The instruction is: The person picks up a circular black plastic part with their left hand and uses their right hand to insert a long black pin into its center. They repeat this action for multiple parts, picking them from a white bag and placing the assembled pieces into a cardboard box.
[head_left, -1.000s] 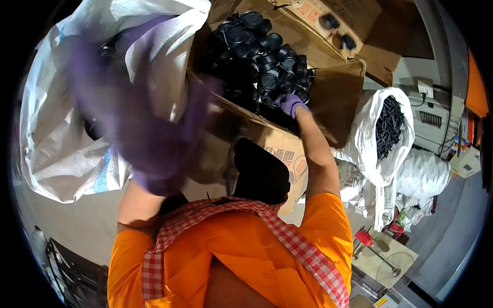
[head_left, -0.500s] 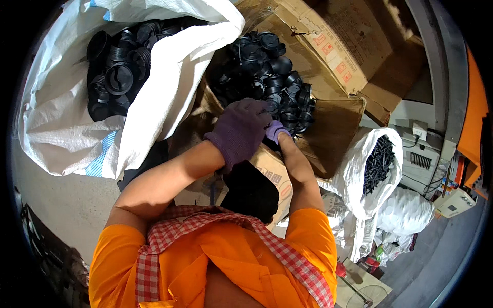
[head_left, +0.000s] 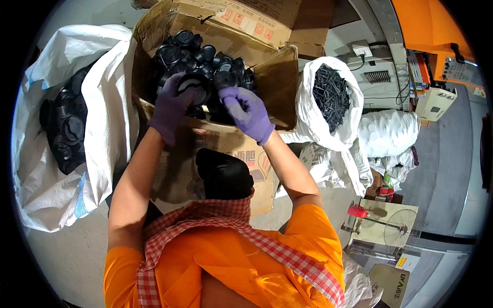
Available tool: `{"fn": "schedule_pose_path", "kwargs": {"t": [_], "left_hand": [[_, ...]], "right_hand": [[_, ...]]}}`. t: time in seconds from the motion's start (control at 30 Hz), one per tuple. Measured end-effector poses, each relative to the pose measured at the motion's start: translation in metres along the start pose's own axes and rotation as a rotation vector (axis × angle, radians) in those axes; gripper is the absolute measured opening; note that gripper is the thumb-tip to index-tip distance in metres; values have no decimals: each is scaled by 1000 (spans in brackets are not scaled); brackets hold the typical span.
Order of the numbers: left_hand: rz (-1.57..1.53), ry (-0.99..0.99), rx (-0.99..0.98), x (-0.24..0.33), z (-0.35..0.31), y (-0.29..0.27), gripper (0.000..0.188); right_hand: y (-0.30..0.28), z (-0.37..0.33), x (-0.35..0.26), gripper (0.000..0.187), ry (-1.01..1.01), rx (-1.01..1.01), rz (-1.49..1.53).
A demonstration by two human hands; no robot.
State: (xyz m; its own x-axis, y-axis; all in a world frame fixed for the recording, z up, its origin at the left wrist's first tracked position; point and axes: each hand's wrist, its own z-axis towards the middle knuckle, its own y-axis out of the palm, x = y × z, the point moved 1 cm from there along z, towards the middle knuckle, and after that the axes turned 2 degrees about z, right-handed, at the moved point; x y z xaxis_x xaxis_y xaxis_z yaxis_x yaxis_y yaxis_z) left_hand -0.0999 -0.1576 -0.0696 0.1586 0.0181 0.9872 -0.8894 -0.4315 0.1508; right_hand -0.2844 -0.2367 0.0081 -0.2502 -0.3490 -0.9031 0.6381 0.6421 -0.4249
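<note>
My left hand [head_left: 170,109], in a purple glove, is closed on the edge of a round black plastic cap [head_left: 196,87] held over the cardboard box [head_left: 280,77]. To its right, my right hand [head_left: 249,114], also gloved in purple, has its fingers curled together near the box's front edge. Something dark shows at these fingers, but I cannot make out what it is. Behind both hands, a pile of black plastic caps [head_left: 179,54] fills the left and middle of the box.
At the left stands an open white woven sack [head_left: 110,102] with black threaded caps [head_left: 69,126]. Right of the box is a white sack [head_left: 307,110] of thin black plastic pieces [head_left: 331,95]. A stuffed white bag [head_left: 389,132] and a red-headed fan [head_left: 358,211] lie farther right.
My hands were together at the pile; now they are apart, the left holding up a round cap. My view has shifted, so the box and sacks appear farther left.
</note>
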Motion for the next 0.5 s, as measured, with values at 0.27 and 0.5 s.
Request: {"fn": "schedule_pose_path", "kwargs": {"t": [0.27,0.5], "left_hand": [[-462,-444,-318,22,-27,-3,40],[377,288,-281,46,-42,-5,47]], "right_hand": [[16,-14,-63,40,-115,-48,-424],[16,-10,-29,24,354,-530,-276]]}}
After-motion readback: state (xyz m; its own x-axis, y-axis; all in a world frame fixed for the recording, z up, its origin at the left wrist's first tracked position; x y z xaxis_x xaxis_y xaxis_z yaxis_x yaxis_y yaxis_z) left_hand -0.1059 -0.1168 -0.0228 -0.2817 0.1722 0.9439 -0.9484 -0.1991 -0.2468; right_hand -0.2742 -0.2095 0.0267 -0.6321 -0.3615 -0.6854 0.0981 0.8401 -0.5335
